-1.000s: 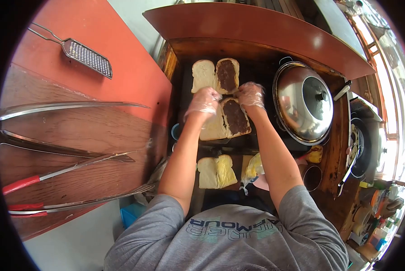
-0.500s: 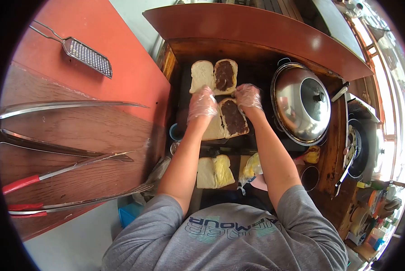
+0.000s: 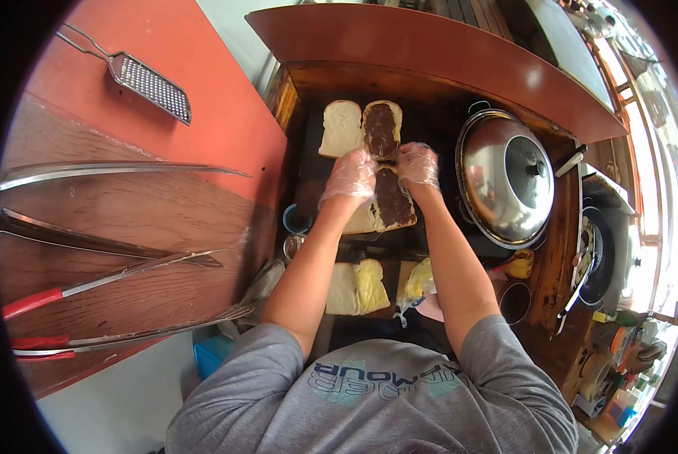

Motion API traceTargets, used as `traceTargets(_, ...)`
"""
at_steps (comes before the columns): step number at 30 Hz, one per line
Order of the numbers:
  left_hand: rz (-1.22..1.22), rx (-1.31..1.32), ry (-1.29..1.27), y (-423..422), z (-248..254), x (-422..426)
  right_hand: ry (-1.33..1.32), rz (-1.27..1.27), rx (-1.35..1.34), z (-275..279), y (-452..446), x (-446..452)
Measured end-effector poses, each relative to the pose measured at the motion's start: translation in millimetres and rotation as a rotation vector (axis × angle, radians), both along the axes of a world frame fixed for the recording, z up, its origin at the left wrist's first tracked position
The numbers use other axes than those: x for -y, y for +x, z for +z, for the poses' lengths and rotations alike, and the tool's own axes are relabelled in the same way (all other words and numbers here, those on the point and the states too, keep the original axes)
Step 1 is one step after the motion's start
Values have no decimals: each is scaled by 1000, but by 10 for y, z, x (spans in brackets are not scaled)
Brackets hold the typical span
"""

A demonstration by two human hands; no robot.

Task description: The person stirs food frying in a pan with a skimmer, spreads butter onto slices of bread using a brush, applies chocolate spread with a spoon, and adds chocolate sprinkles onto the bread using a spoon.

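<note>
Four bread slices lie in two pairs on a dark griddle [image 3: 439,151]. In the far pair, a plain slice [image 3: 340,129] sits left of a slice with dark brown spread [image 3: 382,127]. Nearer to me, another brown-spread slice [image 3: 394,200] lies right of a plain slice [image 3: 362,220], which my left hand partly covers. Clear plastic gloves cover both hands. My left hand [image 3: 352,174] is closed at the lower left corner of the far spread slice. Across from it, my right hand [image 3: 418,164] pinches by the lower right corner. My fingers hide the exact grip.
A domed metal lid [image 3: 498,197] covers a pan on the right. Closer to me are a plain slice [image 3: 342,290] and a yellow-spread slice [image 3: 370,287]. A grater [image 3: 151,87] and several red-handled tools, including tongs [image 3: 112,280], lie on the left board.
My left hand has moved right, from under the far plain slice to the corner of the spread slice. My right hand has stayed nearly in place.
</note>
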State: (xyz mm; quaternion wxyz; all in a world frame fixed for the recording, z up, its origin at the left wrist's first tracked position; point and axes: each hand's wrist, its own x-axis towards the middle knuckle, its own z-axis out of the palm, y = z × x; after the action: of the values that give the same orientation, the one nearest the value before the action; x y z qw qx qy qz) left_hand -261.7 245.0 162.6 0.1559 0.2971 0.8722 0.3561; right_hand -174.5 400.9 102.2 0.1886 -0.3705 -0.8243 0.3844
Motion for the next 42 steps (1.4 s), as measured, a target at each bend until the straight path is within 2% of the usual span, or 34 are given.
traceTargets(2,-75,162,1,-102,78,163,-20,-18,-22,16,37,13)
traceTargets(3,-36,187,-24,-150,145,188,-70,-8,-7,163,60,46)
traceTargets(4,-35,188,-24,-184,110,156,-120,3,7,250,66,76)
traceTargets(6,155,27,42,-219,76,64,-89,-29,10,224,23,97)
traceTargets(8,163,12,33,-109,47,16,-55,-61,11,230,-19,100)
traceTargets(10,-5,-9,-47,14,35,53,-111,-62,72,248,-34,80)
traceTargets(12,-24,8,37,14,59,135,-156,-87,68,277,-19,60)
traceTargets(14,75,276,-5,-57,109,156,-199,-110,61,289,-13,72)
traceTargets(15,219,556,192,-18,43,111,-189,-119,56,292,-18,81)
traceTargets(16,221,554,195,-9,-77,74,-179,-127,51,299,-29,90)
traceTargets(18,263,1265,537,1,-247,-7,-188,-124,-22,248,-35,121)
traceTargets(19,315,1302,556,52,-273,-51,-199,-125,-93,206,-38,135)
traceTargets(20,317,1302,558,95,-223,-74,-198,-123,-92,153,-49,140)
traceTargets(22,349,1328,635,164,-125,-86,-428,-127,-303,37,-66,165)
traceTargets(23,401,1330,651,201,-6,-76,-430,-126,-301,-39,-78,170)
traceTargets(25,391,1341,637,190,-98,-89,-428,-146,-332,-172,-111,148)
traceTargets(30,374,1362,658,171,-141,-62,-481,-224,-360,-43,-155,231)
traceTargets(33,251,1368,736,143,-179,14,-570,-278,-346,-32,-201,233)
traceTargets(36,290,1218,766,64,-426,-22,-667,-329,-324,60,-234,249)
traceTargets(38,420,1146,785,84,-535,-88,-735,-324,-404,171,-226,286)
traceTargets(39,255,1146,760,99,-501,-79,-735,-320,-403,178,-240,284)
traceTargets(42,164,1299,789,36,-471,-44,-635,-318,-334,181,-253,261)
